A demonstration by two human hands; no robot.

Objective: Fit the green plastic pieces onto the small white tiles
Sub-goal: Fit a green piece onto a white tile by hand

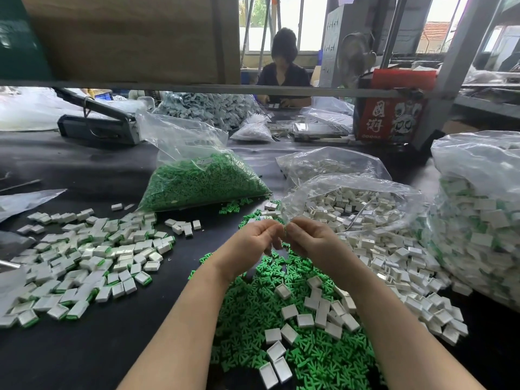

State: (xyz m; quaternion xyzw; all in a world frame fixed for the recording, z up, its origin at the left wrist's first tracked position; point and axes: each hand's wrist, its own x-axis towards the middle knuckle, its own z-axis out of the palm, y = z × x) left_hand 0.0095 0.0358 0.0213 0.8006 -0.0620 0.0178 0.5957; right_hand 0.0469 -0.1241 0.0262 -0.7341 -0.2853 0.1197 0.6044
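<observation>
Green plastic pieces (281, 327) lie in a loose heap on the bench (112, 347) right under the wrists, near its front edge, so either hand can drop and take one without reaching. Above that heap the left hand (250, 237) and the right hand (306, 237) meet fingertip to fingertip. Both have their fingers curled in a pinch around something small and pale at the point where they touch. It looks like one tile with a green piece being pressed in, but the fingers hide most of it and I cannot tell which hand has which part. Holding it up close, clear of the heaps, probably lets the person line the two parts up by sight.

White tiles (318, 305) are scattered over the green heap and spread in a thicker drift to the right, spilling from an open clear bag (351, 204), which keeps the blanks on the right-hand side. Towards the left edge of the bench lies a separate spread of tiles with green edges (84, 266), apparently the finished ones, kept well apart from the blanks so they don't mix. Behind the hands a sealed-looking bag of green pieces (202, 181) waits as a refill, and at the right edge stands a tall bag of green-and-white tiles (478, 220). Across the bench, at its far edge, another person (284, 68) sits working.
</observation>
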